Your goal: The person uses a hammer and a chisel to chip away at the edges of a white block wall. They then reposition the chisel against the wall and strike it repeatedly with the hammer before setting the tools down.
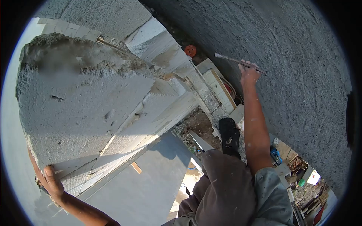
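Note:
My right hand (249, 73) is closed around a chisel (230, 58), a slim metal bar with a pale flattened tip pointing left. It is raised close to the rough grey wall (301, 67). On the other side, my left hand (51, 182) grips the lower left edge of a pale block wall (86, 113), its thumb on the face and its other fingers partly hidden round the edge. The top of this wall is broken and jagged, with a blurred patch over part of it. Cracks and small holes mark its face.
My shoe (229, 135) rests on a narrow ledge between the two walls, high above ground. Rubble (201, 124) and boards (218, 88) lie below. An orange round object (190, 50) sits in the gap. More debris (309, 184) is scattered at lower right.

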`<state>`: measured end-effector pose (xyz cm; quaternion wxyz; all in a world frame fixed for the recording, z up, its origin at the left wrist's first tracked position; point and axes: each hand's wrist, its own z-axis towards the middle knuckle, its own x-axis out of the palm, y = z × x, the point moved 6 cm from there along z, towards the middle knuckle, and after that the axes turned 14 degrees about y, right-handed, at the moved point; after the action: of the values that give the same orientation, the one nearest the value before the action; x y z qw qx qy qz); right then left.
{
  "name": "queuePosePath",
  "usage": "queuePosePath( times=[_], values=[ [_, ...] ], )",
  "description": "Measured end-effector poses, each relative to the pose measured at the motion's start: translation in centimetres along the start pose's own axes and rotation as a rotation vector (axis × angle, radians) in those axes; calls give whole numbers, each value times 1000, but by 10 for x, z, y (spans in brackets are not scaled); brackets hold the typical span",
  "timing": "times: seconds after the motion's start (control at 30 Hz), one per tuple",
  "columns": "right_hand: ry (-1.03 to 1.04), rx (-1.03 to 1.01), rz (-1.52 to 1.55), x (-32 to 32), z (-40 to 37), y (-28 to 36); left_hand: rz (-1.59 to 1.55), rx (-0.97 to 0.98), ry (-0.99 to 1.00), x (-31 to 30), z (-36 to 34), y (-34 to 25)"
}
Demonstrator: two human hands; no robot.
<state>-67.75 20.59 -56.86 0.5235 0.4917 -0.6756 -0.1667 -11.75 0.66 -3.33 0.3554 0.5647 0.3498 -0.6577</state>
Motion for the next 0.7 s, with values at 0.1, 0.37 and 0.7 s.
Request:
queuePosePath(
  times=[0.1, 0.37, 0.7],
  values=[
    [85, 34, -99, 24, -27, -10, 21, 53, 21, 4, 6, -21],
    [89, 15, 10, 17, -18, -1, 23, 70, 24, 4, 10, -24],
    [131, 252, -163, 19, -37, -59, -24, 86, 10, 1, 5, -9]
  ],
)
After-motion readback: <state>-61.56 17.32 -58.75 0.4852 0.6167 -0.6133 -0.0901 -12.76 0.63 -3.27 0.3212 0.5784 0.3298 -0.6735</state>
